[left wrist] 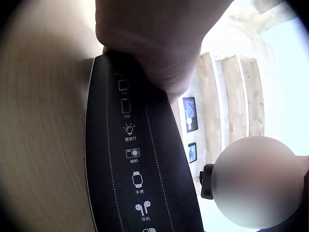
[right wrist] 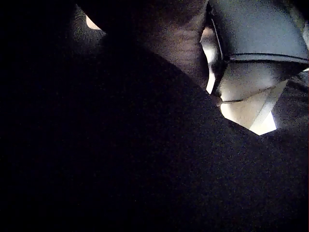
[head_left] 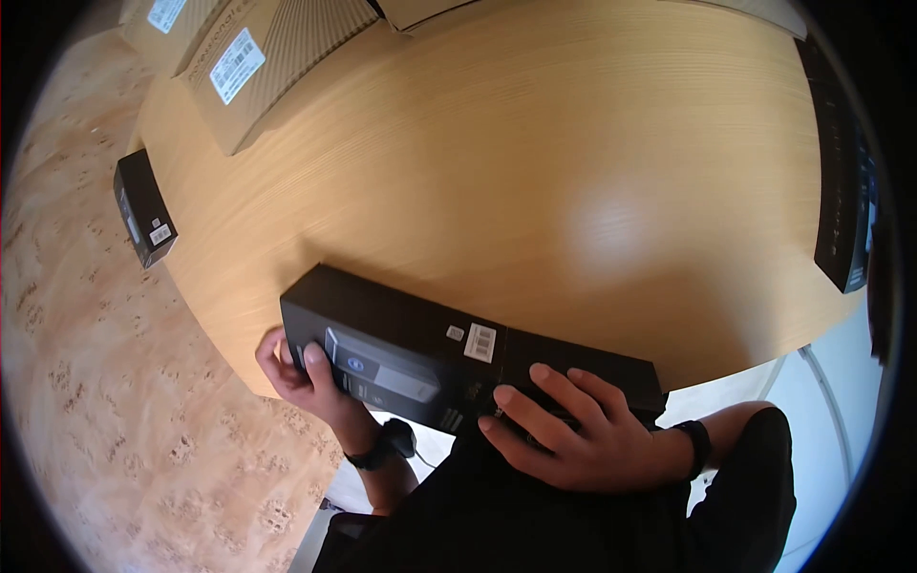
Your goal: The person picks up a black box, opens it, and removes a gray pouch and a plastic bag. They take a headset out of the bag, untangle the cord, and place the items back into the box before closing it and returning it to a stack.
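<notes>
A long black box [head_left: 392,310] with a pictured front and two small white labels lies along the table's near edge. A thin seam crosses it; whether it is one box or two end to end I cannot tell. My left hand [head_left: 310,377] grips its left end, thumb on the front face. Over its right part my right hand [head_left: 597,439] rests with spread, slightly bent fingers. In the left wrist view, white icons run down the box's side [left wrist: 133,145], below the left hand [left wrist: 149,38]. Dark cloth fills most of the right wrist view, beneath part of the right hand [right wrist: 178,48].
A small black box [head_left: 143,205] stands at the wooden table's [head_left: 535,172] left edge. Cardboard boxes [head_left: 253,72] sit at the far left, and another long black box [head_left: 836,181] lies along the right edge.
</notes>
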Demonstrator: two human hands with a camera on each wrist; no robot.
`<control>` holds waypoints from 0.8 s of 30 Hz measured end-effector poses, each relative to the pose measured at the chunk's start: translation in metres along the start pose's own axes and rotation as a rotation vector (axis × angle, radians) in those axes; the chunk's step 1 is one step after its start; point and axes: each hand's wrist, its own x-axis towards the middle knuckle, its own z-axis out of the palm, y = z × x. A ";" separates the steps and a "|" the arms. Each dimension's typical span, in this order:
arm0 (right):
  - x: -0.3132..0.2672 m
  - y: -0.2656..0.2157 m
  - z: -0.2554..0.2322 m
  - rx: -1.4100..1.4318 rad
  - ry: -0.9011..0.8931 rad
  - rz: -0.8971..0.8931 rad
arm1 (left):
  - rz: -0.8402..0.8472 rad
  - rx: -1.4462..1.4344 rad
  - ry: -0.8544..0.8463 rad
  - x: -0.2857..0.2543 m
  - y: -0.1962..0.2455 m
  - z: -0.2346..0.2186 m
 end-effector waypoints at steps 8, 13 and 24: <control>0.005 0.004 -0.004 0.109 0.037 0.049 | 0.079 0.036 0.056 0.001 -0.016 0.001; 0.007 0.002 -0.004 0.195 0.122 0.098 | 0.069 0.036 0.065 0.002 -0.009 0.011; 0.003 -0.003 0.021 0.387 0.394 0.016 | -0.070 -0.027 0.015 -0.004 -0.003 0.005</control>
